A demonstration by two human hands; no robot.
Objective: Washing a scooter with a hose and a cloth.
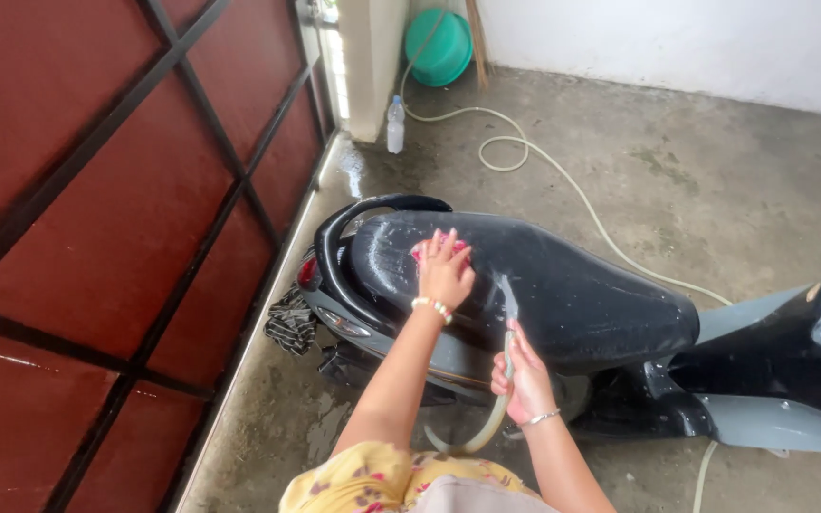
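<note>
Water from the pale rubber hose [505,366] gripped in our right hand [523,380] wets the black scooter seat [563,285]; our left hand [445,271] presses a pink cloth [419,251] there.

The person wears a yellow top [372,480] printed with dark red and brownish flower shapes, its short sleeve ending above the elbow so both forearms are bare; a plain pale grey-beige piece of clothing [467,496] shows below it at the frame's lower edge. On the left wrist sits a bracelet of small pale beads [432,306]. On the right wrist sits a thin silver-coloured bangle [545,416], and the nails of the left hand [446,271] are painted pink.
</note>
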